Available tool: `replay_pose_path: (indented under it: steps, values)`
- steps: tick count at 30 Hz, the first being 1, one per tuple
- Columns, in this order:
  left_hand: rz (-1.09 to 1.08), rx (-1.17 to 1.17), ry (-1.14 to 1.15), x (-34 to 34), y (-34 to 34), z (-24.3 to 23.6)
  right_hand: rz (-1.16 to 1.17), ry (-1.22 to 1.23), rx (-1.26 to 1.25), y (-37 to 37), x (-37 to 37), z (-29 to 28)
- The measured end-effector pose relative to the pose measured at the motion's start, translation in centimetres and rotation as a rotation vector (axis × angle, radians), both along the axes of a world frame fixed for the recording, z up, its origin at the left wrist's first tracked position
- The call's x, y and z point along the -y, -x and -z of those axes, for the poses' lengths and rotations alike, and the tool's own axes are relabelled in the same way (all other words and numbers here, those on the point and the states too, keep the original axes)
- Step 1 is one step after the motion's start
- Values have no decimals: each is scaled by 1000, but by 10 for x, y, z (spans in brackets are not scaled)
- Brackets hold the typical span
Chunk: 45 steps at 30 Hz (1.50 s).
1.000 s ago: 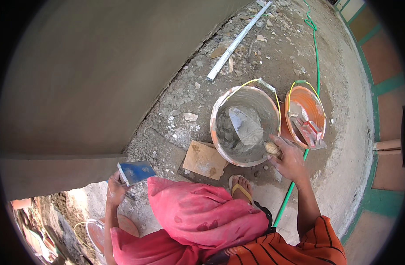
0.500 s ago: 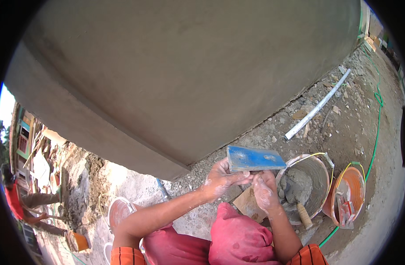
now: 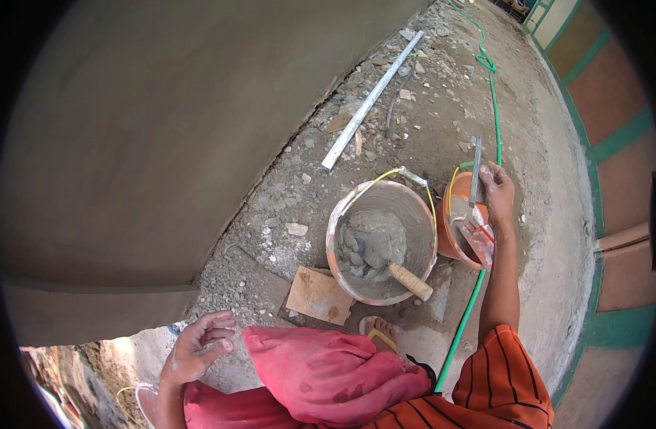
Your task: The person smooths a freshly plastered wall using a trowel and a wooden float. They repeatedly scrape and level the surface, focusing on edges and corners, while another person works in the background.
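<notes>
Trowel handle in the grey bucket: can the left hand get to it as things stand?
Probably yes, with a stretch. The left hand is empty and open by the raised knee; the trowel handle sticks out over the bucket rim, uncovered, with only a board between.

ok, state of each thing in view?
Right hand: gripping the float, held on edge over the orange bucket.
Left hand: empty, fingers spread.
Grey bucket: part full of mortar, wooden handle sticking out.
Hose: lying on ground.
Metal bar: lying flat.
</notes>
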<state>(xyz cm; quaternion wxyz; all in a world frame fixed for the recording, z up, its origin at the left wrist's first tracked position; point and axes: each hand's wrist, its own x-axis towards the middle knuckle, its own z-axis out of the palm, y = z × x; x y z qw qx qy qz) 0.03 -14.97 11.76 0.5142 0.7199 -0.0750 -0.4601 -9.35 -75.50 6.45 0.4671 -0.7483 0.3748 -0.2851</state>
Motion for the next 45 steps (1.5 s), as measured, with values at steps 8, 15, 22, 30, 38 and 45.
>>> replay_pose_path:
  steps: [8, 15, 22, 30, 38, 45]
  values:
    - [-54, 349, -173, -21, 7, -36, 11, 400, -785, 27, 79, 146]
    - [-713, 1358, -18, -71, -4, -142, -88, 504, -917, 32, 113, 197]
    - [-1214, 1968, -45, -165, 11, -192, 31, 689, -698, 54, 162, 141]
    - [-1212, 1676, -19, -144, 13, -138, -591, -375, 371, -41, -89, -48]
    - [-1129, 807, 479, -29, 106, -29, -1141, 28, -122, -132, -329, 35]
    - [-1012, 941, 102, -48, 106, -25, -1361, -433, 378, -164, -459, -90]
